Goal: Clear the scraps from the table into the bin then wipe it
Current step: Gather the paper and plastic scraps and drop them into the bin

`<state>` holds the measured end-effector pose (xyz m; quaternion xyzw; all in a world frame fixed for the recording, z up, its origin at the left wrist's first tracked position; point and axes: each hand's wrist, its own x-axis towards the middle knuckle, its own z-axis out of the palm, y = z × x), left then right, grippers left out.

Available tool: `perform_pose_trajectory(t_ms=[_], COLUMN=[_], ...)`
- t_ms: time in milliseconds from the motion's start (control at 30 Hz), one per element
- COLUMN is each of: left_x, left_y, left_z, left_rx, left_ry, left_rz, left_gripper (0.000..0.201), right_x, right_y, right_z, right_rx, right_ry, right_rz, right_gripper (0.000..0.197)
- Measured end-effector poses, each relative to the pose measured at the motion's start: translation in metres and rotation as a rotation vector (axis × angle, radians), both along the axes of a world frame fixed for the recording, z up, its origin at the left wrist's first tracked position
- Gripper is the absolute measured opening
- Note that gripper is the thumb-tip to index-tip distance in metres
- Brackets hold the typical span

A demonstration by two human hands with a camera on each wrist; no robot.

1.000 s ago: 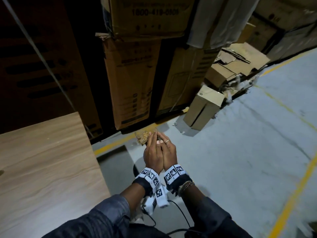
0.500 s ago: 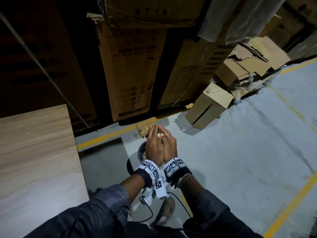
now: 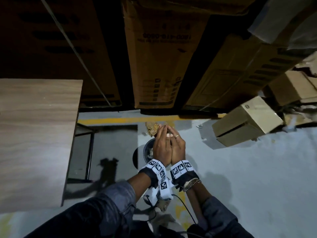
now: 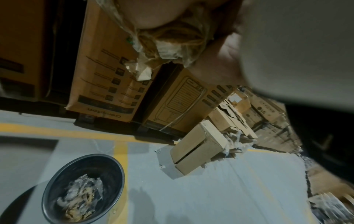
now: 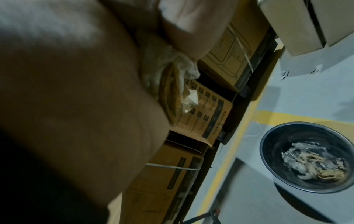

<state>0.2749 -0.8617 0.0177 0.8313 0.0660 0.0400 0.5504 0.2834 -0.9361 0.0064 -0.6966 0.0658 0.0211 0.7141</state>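
A crumpled wad of scraps [image 3: 151, 128], brown paper and clear plastic, sticks out past my fingertips. My left hand [image 3: 160, 145] and right hand [image 3: 178, 145] are pressed together side by side, cupped round the wad. In the left wrist view the scraps [image 4: 168, 42] bulge out between the palms, and the right wrist view shows the scraps [image 5: 172, 84] the same way. Directly under my hands a dark round bin [image 3: 147, 148] stands on the floor, mostly hidden by them. The bin [image 4: 107, 166] holds plastic and paper scraps. The wooden table [image 3: 34, 134] is at my left.
Tall cardboard cartons [image 3: 163, 57] line the far side behind a yellow floor line [image 3: 111, 120]. A small tipped carton [image 3: 245, 122] lies on the grey floor at the right. The table's dark metal frame [image 3: 90, 148] stands just left of the bin.
My joined hands have kept their hold on the wad and now hang over the bin, which has come into view beneath them. The view has tilted further down.
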Motion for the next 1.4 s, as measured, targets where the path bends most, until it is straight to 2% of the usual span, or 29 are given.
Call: perform_pose_trajectory(t_ms=[133, 267, 367, 500, 767, 867, 1000, 1167, 1267, 1400], left_x=[0.005, 0.012, 0.015, 0.021, 0.023, 0.029, 0.040, 0.051, 0.053, 0.047], left_y=[-0.017, -0.025, -0.027, -0.034, -0.040, -0.036, -0.031, -0.030, -0.026, -0.017], left_z=[-0.026, -0.063, -0.107, -0.179, -0.346, -0.390, -0.433, -0.462, -0.449, -0.417], left_rx=[0.003, 0.024, 0.034, -0.051, -0.133, -0.142, -0.193, -0.194, -0.146, -0.101], left_ry=[0.044, 0.076, 0.088, 0.108, 0.208, 0.199, 0.185, 0.211, 0.235, 0.264], left_rz=[0.080, 0.115, 0.100, 0.078, 0.049, 0.023, -0.007, -0.019, -0.063, -0.077], left_gripper=[0.054, 0.052, 0.059, 0.052, 0.063, 0.060, 0.055, 0.057, 0.058, 0.060], right_x=[0.009, 0.016, 0.022, 0.026, 0.027, 0.031, 0.039, 0.052, 0.056, 0.053], right_y=[-0.015, -0.021, -0.026, -0.038, -0.041, -0.042, -0.043, -0.050, -0.052, -0.056], right_z=[-0.028, -0.064, -0.101, -0.171, -0.333, -0.384, -0.428, -0.457, -0.447, -0.413], right_rx=[0.049, 0.101, 0.086, -0.010, -0.106, -0.151, -0.205, -0.229, -0.208, -0.184], right_ry=[0.095, 0.137, 0.151, 0.128, 0.174, 0.189, 0.160, 0.187, 0.217, 0.214], right_rz=[0.052, 0.059, 0.041, 0.068, 0.057, 0.048, 0.073, 0.029, 0.025, 0.034], right_gripper=[0.050, 0.038, 0.035, 0.039, 0.036, 0.037, 0.036, 0.038, 0.035, 0.031])
